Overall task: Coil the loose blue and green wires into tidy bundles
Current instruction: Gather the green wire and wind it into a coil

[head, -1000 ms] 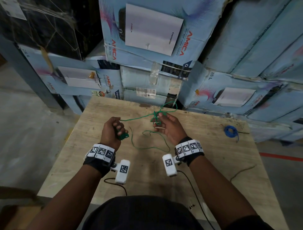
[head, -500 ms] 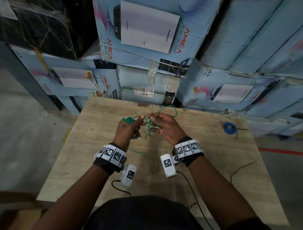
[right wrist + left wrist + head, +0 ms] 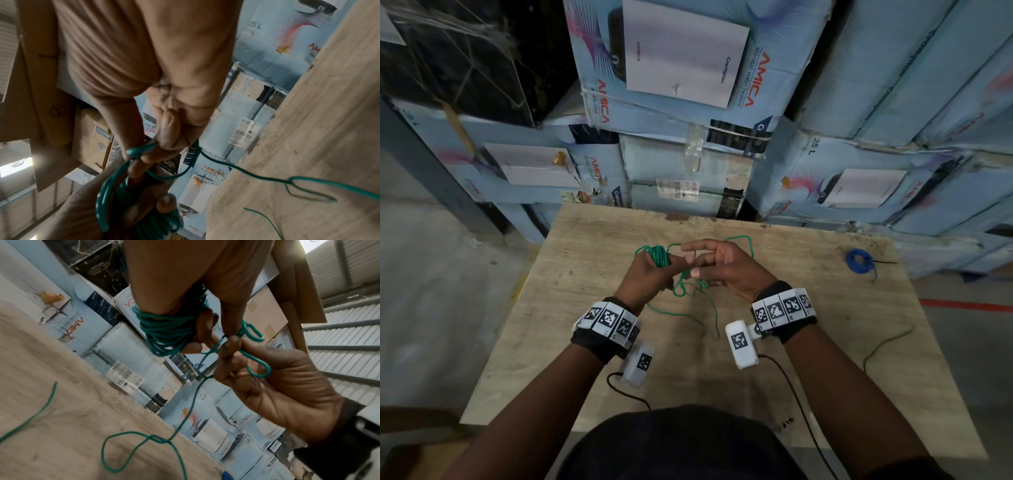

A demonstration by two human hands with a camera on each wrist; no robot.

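Several turns of green wire point(image 3: 659, 256) point(image 3: 167, 332) are wound round the fingers of my left hand point(image 3: 650, 270) point(image 3: 197, 308), which grips the coil point(image 3: 144, 216) above the wooden table point(image 3: 808, 342). My right hand point(image 3: 717, 265) point(image 3: 273, 382) point(image 3: 164, 134) touches the left one and pinches the loose green strand. The slack point(image 3: 688, 310) point(image 3: 141, 449) point(image 3: 308, 183) hangs between the hands and trails in loops on the table. A blue wire coil point(image 3: 859, 261) lies at the table's far right, away from both hands.
Stacked light blue cartons point(image 3: 671, 78) rise just behind the table's far edge. A thin dark cord point(image 3: 883, 346) lies near the right edge. The wrist cameras' black cables point(image 3: 801, 404) run back over the table toward my body. Concrete floor point(image 3: 431, 291) lies to the left.
My left hand moved right and up from apart to meet the right hand. More green wire now sits wound on the left fingers, and less slack lies on the table.
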